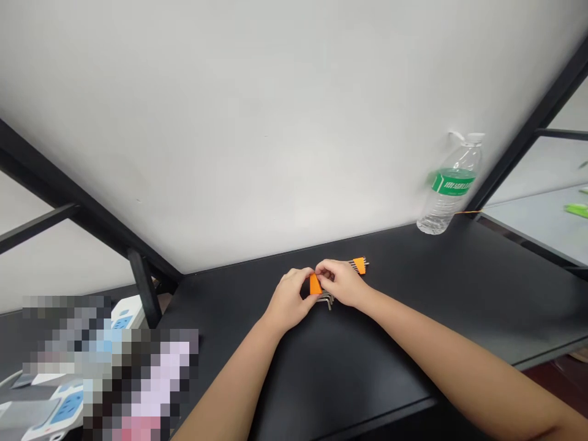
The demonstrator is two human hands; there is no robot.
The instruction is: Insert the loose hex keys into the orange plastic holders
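Near the middle of the black tabletop, my left hand (290, 300) grips an orange hex key holder (315, 285) between thumb and fingers. My right hand (342, 283) is closed in a pinch against the holder's right side, and what its fingertips hold is hidden. Bent ends of several silver hex keys (329, 302) show just below the fingers of my right hand. Behind that hand lies a second orange holder (359, 265) with several hex keys through it, partly covered by the hand.
A clear plastic bottle (452, 184) with a green label stands at the back right by the white wall (275, 122). Black metal frame bars (147, 288) rise at both sides. White power strips (68, 407) and blurred-out items are at the lower left, beyond the black tabletop (459, 282).
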